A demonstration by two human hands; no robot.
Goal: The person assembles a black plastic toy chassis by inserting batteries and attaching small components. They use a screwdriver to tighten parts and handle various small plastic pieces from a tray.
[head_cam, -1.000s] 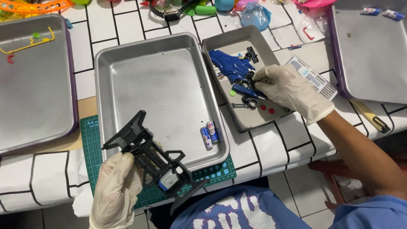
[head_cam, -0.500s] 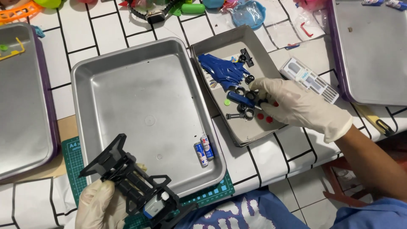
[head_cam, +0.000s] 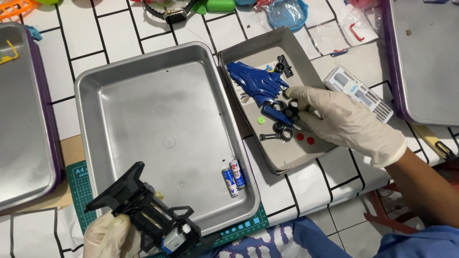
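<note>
Both hands have shifted a little since a moment ago: the right hand (head_cam: 346, 122), gloved in pale latex, has slid deeper into the small grey tray (head_cam: 313, 79) and now has its fingertips down among the loose black wheels (head_cam: 283, 130), where before it hovered nearer the tray's right rim. Its fingers are curled narrow, pinching at or just touching a small black wheel piece; from here I cannot tell whether anything is actually lifted clear. Just beside those fingertips lies the blue car body shell (head_cam: 256, 81), with a green dot and two red dots on the tray floor near it. Down at the lower edge, the left hand (head_cam: 110, 236) has sunk lower in view and keeps its closed grip on the black toy car chassis (head_cam: 146, 212), which sits tilted over the green cutting mat (head_cam: 76, 184), its small motor end pointing toward the person. Between the two hands the large metal tray (head_cam: 158, 129) holds only two small batteries (head_cam: 233, 177), lying side by side near its lower right corner, well apart from both hands. My read is that the chassis is being held ready while the other hand sorts through the parts, since the wheels are where its fingers have settled.
</note>
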